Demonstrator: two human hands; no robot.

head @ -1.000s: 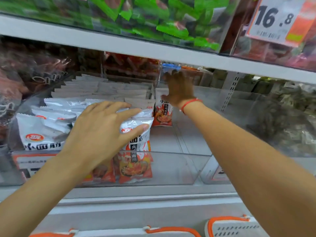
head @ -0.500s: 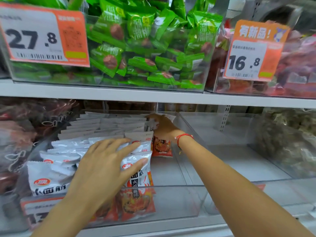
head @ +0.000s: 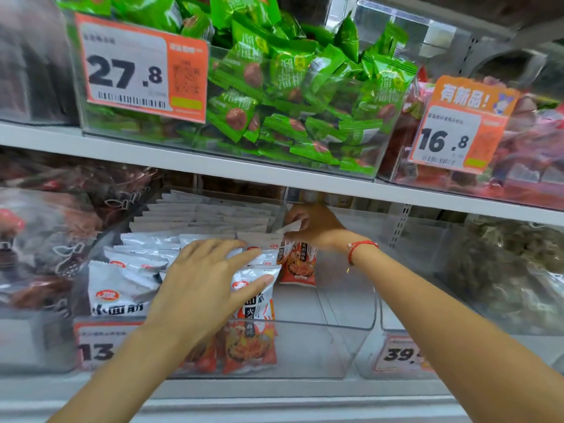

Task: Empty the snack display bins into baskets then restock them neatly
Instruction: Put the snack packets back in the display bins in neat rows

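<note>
The snack packets [head: 195, 227] stand in rows filling the left part of the clear bin [head: 351, 325] on the lower shelf. My left hand [head: 204, 288] lies flat on the front packets, fingers spread and straight. At the bin's back right, my right hand [head: 314, 227] pinches the top edge of one packet [head: 297, 264]. Above the bin, another bin holds green packets [head: 299, 96] beside a 27.8 price tag [head: 137, 68].

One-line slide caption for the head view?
Left hand steadies packet rows in clear bin; right hand pinches a packet.
</note>
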